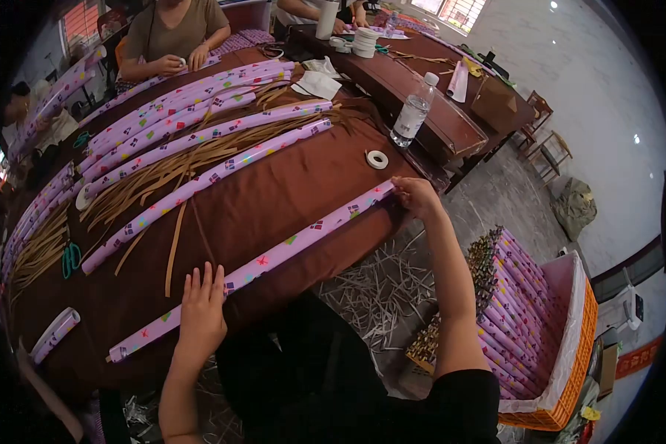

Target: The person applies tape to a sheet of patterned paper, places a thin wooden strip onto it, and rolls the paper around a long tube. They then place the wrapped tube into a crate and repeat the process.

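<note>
A long, thin roll of pink-purple patterned paper (311,235) lies slantwise along the near edge of the brown-covered table. My left hand (202,312) rests on its lower left part, palm down with the fingers stretched out. At the far right end, my right hand (416,197) pinches the roll's tip between thumb and fingers. A small tan tip pokes out of the roll's lower left end. Just beyond my right hand sits a roll of white tape (377,164).
More patterned rolls (222,169) lie over tan strips (172,255), with green-handled scissors (71,259) at left. A water bottle (413,115) stands at the back. An orange crate (581,348) of finished-looking rolls is at right. Co-workers (174,37) sit across the table.
</note>
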A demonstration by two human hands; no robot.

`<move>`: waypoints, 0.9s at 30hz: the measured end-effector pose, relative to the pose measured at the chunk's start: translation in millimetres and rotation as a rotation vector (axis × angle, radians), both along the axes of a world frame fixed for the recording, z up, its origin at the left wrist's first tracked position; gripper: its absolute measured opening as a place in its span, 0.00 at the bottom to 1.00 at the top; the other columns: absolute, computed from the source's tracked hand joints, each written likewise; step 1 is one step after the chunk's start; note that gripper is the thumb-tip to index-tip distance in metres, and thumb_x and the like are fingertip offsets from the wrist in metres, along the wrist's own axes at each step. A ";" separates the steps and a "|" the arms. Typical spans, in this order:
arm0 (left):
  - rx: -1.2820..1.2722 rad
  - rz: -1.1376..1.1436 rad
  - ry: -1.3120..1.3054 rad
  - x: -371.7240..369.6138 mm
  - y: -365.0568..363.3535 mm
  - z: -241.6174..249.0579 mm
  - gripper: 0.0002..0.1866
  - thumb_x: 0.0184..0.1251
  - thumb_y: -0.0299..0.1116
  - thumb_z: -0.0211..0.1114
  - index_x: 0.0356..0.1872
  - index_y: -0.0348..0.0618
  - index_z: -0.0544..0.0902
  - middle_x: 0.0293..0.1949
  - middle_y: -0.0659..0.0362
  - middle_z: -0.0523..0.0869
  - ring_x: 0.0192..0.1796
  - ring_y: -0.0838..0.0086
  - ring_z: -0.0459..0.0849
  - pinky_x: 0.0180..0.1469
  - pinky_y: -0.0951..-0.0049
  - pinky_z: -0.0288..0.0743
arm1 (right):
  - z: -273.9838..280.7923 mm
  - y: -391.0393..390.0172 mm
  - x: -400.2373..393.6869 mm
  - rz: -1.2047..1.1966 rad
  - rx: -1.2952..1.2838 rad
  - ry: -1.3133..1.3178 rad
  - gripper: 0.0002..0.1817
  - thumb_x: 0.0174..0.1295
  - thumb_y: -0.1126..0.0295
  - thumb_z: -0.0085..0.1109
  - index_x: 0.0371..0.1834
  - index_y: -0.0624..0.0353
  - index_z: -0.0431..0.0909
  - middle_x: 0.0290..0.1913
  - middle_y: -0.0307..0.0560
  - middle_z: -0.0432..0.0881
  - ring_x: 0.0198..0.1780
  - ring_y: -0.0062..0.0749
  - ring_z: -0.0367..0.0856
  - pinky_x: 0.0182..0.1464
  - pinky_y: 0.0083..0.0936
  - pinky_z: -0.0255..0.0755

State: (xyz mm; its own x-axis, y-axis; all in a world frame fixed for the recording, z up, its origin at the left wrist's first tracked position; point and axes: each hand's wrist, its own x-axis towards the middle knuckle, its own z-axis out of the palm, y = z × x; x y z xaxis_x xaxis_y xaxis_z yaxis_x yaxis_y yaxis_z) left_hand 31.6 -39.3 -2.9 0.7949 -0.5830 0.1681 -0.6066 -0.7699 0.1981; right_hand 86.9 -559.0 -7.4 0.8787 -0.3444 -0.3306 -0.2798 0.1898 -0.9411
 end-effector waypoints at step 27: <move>0.081 -0.030 -0.107 6.0 0.9 -8.3 0.34 0.59 0.17 0.55 0.72 0.34 0.64 0.70 0.35 0.66 0.72 0.39 0.63 0.74 0.36 0.45 | 6.3 3.1 -31.4 0.014 -0.309 0.090 0.15 0.63 0.62 0.69 0.31 0.64 0.81 0.27 0.40 0.81 0.26 0.22 0.80 0.33 0.21 0.79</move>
